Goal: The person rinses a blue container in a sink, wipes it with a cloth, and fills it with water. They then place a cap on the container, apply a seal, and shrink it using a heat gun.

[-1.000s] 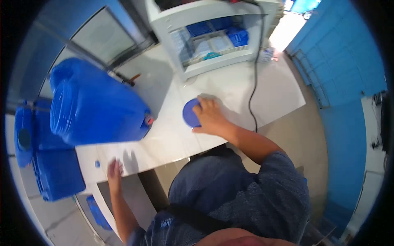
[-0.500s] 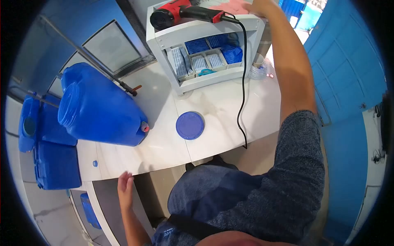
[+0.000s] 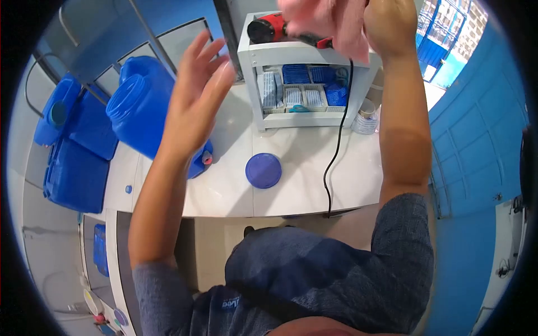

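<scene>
My right hand [image 3: 391, 25] grips a pink cloth [image 3: 336, 25], which hangs over the top of the white shelf unit [image 3: 308, 120]. Partly behind the cloth lies a red and black heat gun [image 3: 272, 28], its black cord [image 3: 339, 140] running down across the counter. Raised in front of the blue jerrycan [image 3: 140, 109], my left hand [image 3: 196, 106] is empty with its fingers spread. A round blue lid [image 3: 263, 171] rests flat on the counter, below both hands.
Small baskets with blue and white packets [image 3: 302, 95] fill the shelf. Stacked plastic cups [image 3: 366, 119] stand right of it on the white counter [image 3: 224, 196]. More blue jerrycans [image 3: 75, 173] are at the left. A small blue cap [image 3: 128, 189] lies near the counter's left end.
My right hand has lifted the pink cloth off the shelf top. My left hand has risen from below the counter edge to in front of the jerrycan. The camera view has shifted.
</scene>
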The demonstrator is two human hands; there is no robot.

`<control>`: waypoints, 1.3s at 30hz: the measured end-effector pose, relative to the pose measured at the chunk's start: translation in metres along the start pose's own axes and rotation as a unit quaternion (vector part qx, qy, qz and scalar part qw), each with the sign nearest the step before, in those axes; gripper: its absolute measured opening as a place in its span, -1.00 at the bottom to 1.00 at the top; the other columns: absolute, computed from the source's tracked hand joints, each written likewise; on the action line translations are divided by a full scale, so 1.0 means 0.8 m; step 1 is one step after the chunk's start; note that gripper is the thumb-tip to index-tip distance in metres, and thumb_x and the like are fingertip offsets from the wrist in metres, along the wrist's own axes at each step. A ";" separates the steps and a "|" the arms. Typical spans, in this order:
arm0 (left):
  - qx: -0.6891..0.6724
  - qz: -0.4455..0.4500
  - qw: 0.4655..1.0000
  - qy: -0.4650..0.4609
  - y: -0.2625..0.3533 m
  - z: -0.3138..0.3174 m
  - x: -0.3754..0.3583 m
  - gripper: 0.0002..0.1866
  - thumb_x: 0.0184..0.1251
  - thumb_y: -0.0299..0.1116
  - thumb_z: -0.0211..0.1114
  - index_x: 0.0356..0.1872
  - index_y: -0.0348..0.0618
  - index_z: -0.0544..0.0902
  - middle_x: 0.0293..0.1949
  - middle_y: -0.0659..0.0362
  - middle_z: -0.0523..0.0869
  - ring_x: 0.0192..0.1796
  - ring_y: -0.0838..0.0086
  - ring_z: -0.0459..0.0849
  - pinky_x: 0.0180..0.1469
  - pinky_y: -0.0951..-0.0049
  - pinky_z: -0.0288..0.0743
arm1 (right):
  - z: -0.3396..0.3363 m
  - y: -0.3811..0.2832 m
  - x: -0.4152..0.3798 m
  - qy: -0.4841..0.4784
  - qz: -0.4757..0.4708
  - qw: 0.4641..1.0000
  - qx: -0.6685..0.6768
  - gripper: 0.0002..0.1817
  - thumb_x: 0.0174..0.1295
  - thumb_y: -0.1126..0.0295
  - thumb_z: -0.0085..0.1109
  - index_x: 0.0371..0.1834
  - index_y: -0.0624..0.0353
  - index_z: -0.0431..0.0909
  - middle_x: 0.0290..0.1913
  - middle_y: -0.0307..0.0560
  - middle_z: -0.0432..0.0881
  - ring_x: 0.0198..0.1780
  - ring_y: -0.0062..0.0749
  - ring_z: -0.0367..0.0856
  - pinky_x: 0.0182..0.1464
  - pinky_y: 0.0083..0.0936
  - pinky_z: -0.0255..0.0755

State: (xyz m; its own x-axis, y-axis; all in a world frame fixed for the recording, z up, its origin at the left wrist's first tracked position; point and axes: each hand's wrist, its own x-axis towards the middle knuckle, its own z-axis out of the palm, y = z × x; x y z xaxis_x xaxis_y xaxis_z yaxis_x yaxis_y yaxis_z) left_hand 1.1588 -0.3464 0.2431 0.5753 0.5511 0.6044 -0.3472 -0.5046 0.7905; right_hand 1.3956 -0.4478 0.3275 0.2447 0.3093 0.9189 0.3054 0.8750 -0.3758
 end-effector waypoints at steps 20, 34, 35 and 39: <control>0.212 -0.126 0.969 -0.019 -0.025 -0.018 -0.096 -0.67 0.49 -0.27 0.33 -0.06 -0.23 0.37 -0.23 0.24 0.54 -0.21 0.68 0.49 -0.18 0.59 0.46 | 0.105 0.083 -0.360 0.031 0.370 0.927 0.053 -0.70 0.48 0.15 0.17 0.06 0.13 0.57 -0.09 -0.16 0.68 -0.07 -0.36 0.65 -0.01 -0.38 0.54; 0.513 0.052 0.857 0.022 -0.032 -0.163 -0.105 -0.42 0.30 -0.21 0.47 0.24 -0.24 0.47 0.20 -0.06 0.58 0.24 0.18 0.57 0.21 0.15 0.49 | 0.189 0.141 -0.312 -0.085 0.196 0.961 0.175 -0.35 0.18 0.26 0.39 0.33 0.13 0.36 0.09 -0.13 0.53 0.26 -0.33 0.42 0.37 -0.29 0.25; 0.507 0.071 0.855 0.077 -0.034 -0.183 -0.112 -0.43 0.30 -0.23 0.46 0.23 -0.24 0.47 0.21 -0.03 0.58 0.26 0.20 0.55 0.25 0.14 0.45 | 0.192 0.143 -0.308 -0.078 0.170 0.967 0.173 -0.30 0.15 0.26 0.43 0.35 0.13 0.34 0.09 -0.13 0.52 0.27 -0.34 0.41 0.36 -0.31 0.25; 0.362 0.061 0.891 0.266 -0.066 -0.285 -0.104 -0.48 0.50 -0.17 0.23 0.33 -0.23 0.36 0.29 0.00 0.51 0.35 0.25 0.46 0.41 0.16 0.28 | 0.240 0.184 -0.289 -0.057 0.208 0.957 0.192 -0.15 0.05 0.35 0.56 0.40 0.15 0.27 0.06 -0.15 0.53 0.17 -0.35 0.50 0.25 -0.31 0.39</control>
State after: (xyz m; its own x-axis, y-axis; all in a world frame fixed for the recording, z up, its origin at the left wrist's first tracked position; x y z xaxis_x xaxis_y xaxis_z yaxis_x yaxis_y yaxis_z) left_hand 0.9606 -0.2141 0.1742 0.0671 0.6032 0.7948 0.2970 -0.7725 0.5612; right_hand 1.2073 -0.3189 0.0827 0.1623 0.6808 0.7143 -0.1638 0.7324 -0.6609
